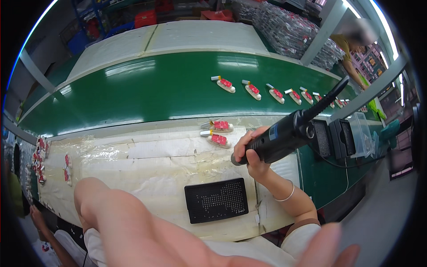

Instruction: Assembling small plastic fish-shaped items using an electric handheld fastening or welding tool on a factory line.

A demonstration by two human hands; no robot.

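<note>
My right hand (254, 153) is wrapped round a black electric screwdriver (281, 140), whose cord end points up and to the right. My left arm is bent close to the camera and blurred. At the lower edge part of my left hand (322, 247) shows, two fingers apart and nothing visible between them; the rest is out of the picture. Below the screwdriver lies a black tray (194, 209) with rows of small screws. Beyond it, left of my right hand, two red-and-white parts (219, 140) with silver ends lie on the covered worktable (142, 167).
Behind the table runs a green conveyor belt (147, 89) carrying a row of similar parts (252, 91). More parts (41, 155) are piled at the table's left end. Dark boxes (342, 138) and a clear bin (359, 135) stand at right. Other people are at both sides.
</note>
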